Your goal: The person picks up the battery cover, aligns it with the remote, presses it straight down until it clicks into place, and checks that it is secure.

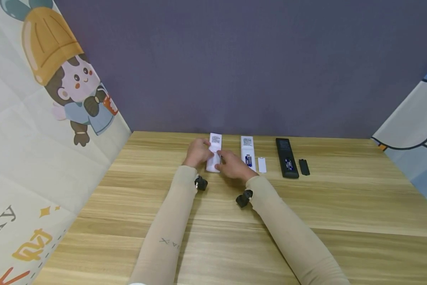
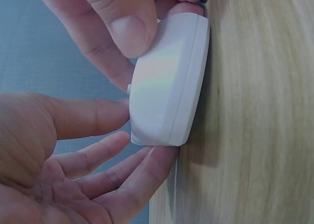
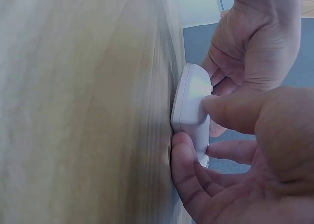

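Note:
On the wooden table, a white remote control (image 1: 215, 143) lies with its labelled back facing up. My left hand (image 1: 198, 151) holds its left edge, the thumb reaching onto the back, as the left wrist view shows with the rounded white end of the remote (image 2: 159, 82). From the other side my right hand (image 1: 233, 165) grips the same remote, thumb (image 3: 230, 109) on the back and fingers against the side. Both hands hide the middle of the remote, so I cannot tell how its battery cover sits.
Right of the hands lies a second white remote (image 1: 247, 148), batteries (image 1: 248, 160) exposed, beside a loose white cover (image 1: 262, 165). Further right are a black remote (image 1: 284, 152) with batteries exposed and its black cover (image 1: 304, 167). A grey-blue panel (image 1: 213, 71) stands behind the table (image 1: 220, 237).

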`<act>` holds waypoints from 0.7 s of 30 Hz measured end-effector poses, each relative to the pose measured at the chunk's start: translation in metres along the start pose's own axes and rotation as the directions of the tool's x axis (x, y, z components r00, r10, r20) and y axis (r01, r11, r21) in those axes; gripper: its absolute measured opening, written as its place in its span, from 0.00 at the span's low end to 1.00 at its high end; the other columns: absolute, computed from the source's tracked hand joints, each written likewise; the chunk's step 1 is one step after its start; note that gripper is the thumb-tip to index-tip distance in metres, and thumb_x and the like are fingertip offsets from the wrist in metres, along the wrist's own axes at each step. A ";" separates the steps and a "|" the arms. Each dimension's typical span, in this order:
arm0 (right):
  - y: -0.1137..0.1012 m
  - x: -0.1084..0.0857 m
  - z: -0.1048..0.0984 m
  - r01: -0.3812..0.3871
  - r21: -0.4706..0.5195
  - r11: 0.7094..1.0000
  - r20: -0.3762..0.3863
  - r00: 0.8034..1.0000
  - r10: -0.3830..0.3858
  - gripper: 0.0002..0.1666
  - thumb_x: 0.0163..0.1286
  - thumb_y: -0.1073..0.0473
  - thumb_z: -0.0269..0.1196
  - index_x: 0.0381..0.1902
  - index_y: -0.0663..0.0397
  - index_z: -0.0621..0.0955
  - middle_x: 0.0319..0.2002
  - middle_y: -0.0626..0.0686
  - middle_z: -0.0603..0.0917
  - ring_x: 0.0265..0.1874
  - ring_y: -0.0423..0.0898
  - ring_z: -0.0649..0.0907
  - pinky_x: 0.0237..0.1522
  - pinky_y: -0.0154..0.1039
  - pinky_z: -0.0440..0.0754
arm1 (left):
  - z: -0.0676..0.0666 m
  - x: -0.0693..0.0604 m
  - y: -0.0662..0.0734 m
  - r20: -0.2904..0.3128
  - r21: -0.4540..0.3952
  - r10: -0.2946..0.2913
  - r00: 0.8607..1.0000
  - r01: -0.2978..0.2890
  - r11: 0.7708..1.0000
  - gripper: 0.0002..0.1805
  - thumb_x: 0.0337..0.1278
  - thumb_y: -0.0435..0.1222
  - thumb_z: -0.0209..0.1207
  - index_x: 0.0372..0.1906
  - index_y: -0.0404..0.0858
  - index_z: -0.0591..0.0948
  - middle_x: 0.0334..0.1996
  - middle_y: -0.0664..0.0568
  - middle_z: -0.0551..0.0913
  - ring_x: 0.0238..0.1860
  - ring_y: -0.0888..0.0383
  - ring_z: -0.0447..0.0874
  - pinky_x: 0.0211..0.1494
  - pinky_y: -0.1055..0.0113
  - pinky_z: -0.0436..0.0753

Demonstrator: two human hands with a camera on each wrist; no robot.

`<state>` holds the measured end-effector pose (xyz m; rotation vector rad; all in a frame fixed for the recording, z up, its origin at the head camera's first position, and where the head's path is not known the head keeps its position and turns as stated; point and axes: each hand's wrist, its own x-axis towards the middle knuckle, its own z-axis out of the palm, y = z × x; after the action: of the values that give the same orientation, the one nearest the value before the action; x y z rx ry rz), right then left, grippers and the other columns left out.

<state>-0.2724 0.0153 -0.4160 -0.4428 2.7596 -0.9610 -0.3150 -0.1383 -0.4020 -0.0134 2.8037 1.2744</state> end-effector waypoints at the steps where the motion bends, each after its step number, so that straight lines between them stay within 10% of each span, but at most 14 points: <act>1: 0.000 0.000 0.000 0.000 0.003 1.000 0.004 1.000 0.000 0.39 0.76 0.55 0.61 0.78 0.63 0.62 0.76 0.66 0.65 0.76 0.63 0.65 0.77 0.57 0.62 | 0.000 0.000 0.000 -0.002 0.003 0.001 1.000 -0.001 1.000 0.25 0.46 0.25 0.66 0.55 0.35 0.84 0.58 0.40 0.83 0.48 0.46 0.81 0.48 0.61 0.82; 21: 0.000 -0.002 0.000 0.041 -0.038 0.998 0.008 0.999 -0.041 0.38 0.77 0.56 0.60 0.78 0.64 0.62 0.73 0.68 0.69 0.74 0.62 0.69 0.76 0.56 0.65 | 0.003 -0.001 0.002 -0.016 0.048 0.018 1.000 -0.017 0.999 0.19 0.48 0.25 0.65 0.49 0.35 0.85 0.55 0.40 0.84 0.53 0.44 0.81 0.57 0.56 0.81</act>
<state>-0.2708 0.0160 -0.4157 -0.5097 2.7765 -0.9149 -0.3138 -0.1350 -0.4020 0.0026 2.8537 1.2150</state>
